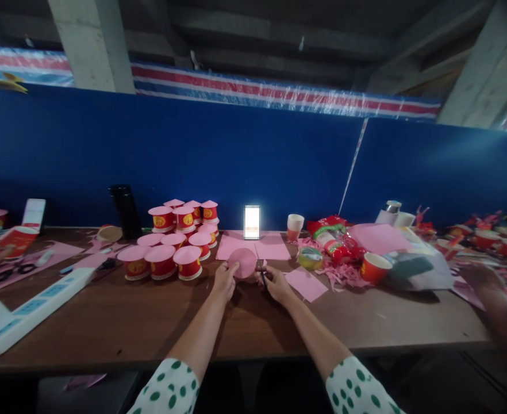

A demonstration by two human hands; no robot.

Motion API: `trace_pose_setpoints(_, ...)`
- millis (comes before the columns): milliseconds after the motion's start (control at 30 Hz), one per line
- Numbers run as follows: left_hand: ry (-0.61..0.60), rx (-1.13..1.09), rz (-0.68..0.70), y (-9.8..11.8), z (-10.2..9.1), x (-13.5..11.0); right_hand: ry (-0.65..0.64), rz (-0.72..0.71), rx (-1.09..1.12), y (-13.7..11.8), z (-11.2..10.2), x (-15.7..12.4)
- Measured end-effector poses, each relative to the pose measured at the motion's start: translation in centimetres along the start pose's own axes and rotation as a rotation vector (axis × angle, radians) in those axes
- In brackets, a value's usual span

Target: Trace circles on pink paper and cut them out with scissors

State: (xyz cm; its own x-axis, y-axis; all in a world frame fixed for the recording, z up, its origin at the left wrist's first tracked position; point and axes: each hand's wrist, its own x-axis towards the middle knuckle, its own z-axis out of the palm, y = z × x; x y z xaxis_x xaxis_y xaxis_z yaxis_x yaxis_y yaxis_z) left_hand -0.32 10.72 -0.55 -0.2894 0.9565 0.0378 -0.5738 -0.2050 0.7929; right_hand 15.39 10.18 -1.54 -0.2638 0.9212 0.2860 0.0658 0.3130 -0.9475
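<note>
My left hand (225, 280) pinches a round pink paper disc (242, 263) by its left edge, above the front part of the table. In my right hand (275, 283) is a pair of scissors (261, 275), its dark blades pointing up beside the disc's right edge. Whether the blades touch the paper I cannot tell. Behind the disc lies a larger pink paper sheet (275, 247). A smaller pink paper piece (307, 284) rests to the right of my right hand. Left of my hands stand several red paper cups (187, 264) topped with pink paper discs.
A bright phone (252, 222) stands against the blue partition (236, 155). Rightward are a paper cup (295, 224), a tape roll (310, 258), pink shreds (344, 274) and a tilted red cup (375, 268). A power strip (42, 307) and black bottle (125, 210) are left. Other people's hands show at both sides.
</note>
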Motion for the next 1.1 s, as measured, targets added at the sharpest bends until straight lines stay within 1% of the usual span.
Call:
trace_pose_setpoints(100, -0.027, -0.024, -0.008, -0.06, -0.08, 0.07, 0.001, 0.001, 0.003, -0.19, 0.05, -0.04)
trace_pose_setpoints(333, -0.052, -0.015, -0.080, 0.23, -0.12, -0.17, 0.011, 0.019, 0.003, -0.28, 0.12, -0.07)
trace_pose_setpoints(533, -0.073, 0.007, -0.058, -0.01, -0.36, 0.08, 0.014, -0.007, -0.012, 0.15, 0.10, 0.07)
trace_pose_setpoints(767, -0.090, 0.025, -0.055, -0.07, -0.45, 0.03, 0.012, 0.005, 0.021, 0.06, 0.18, 0.02)
trace_pose_setpoints(967, -0.060, 0.010, -0.066, 0.20, 0.01, -0.31, 0.016, 0.026, -0.009, -0.04, 0.12, 0.07)
trace_pose_setpoints(1100, 0.004, 0.059, -0.101, 0.47, 0.22, -0.51, 0.031, 0.019, -0.016, 0.02, 0.15, 0.07)
